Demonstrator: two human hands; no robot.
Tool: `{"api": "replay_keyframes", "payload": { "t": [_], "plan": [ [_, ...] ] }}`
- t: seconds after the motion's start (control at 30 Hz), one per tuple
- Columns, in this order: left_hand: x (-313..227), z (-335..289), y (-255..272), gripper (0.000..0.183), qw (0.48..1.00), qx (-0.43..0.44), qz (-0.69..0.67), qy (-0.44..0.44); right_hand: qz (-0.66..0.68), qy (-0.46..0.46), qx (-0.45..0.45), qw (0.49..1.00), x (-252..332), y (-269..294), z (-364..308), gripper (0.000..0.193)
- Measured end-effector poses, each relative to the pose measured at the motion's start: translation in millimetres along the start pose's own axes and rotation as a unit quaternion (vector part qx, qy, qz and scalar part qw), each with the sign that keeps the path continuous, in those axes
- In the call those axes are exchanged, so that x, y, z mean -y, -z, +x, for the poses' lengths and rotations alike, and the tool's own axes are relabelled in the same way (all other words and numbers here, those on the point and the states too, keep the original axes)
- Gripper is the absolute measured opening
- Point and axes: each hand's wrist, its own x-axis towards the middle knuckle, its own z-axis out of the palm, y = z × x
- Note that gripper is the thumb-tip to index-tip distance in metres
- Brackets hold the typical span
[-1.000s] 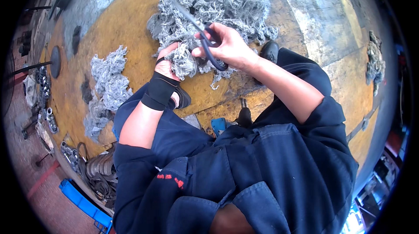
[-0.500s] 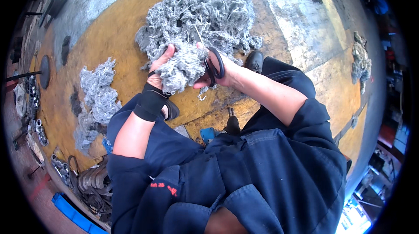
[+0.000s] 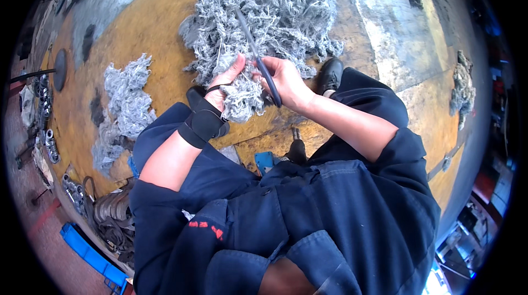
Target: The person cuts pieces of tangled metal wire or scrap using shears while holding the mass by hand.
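My left hand (image 3: 218,96), with a black wrist wrap, is closed around a clump of grey tangled yarn (image 3: 243,100), its thumb pointing up along it. Scissors (image 3: 268,79) with dark handles lie in my right hand (image 3: 291,85), seen nearly edge-on, blades pointing away from me. The fingertips of that hand reach to the side of the clump, where it looks as if they pinch some strands. Just beyond both hands lies a large heap of grey yarn (image 3: 280,14) on the stained yellowish floor.
A smaller grey yarn pile (image 3: 130,100) lies to the left, and a brownish tuft (image 3: 462,89) to the far right. My dark shoe (image 3: 330,75) stands beside the heap. A blue object (image 3: 264,161) sits between my legs. Metal parts and belts (image 3: 113,212) line the lower left.
The scissors have turned from showing their loops to nearly edge-on. My right fingers have come in to the clump. The clump in my left hand shows less of itself, and the view has shifted slightly.
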Motion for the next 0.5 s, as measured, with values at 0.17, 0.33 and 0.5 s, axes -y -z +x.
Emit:
{"api": "replay_keyframes", "payload": {
  "t": [0.17, 0.33, 0.5],
  "plan": [
    [14.0, -11.7, 20.6, 0.026, 0.994, -0.039, 0.099, -0.027, -0.148, -0.015, 0.136, 0.979, 0.9, 15.6, -4.1, 0.028],
    [55.9, -26.1, 34.9, 0.032, 0.914, -0.020, 0.398, 0.074, -0.368, 0.028, 0.031, 0.929, 5.8, 42.3, -3.5, 0.047],
    [86.7, -41.2, 37.5, 0.062, 0.911, -0.142, 0.231, 0.312, -0.190, -0.242, 0.138, 0.941, -6.7, 40.0, -5.3, 0.070]
  ]
}}
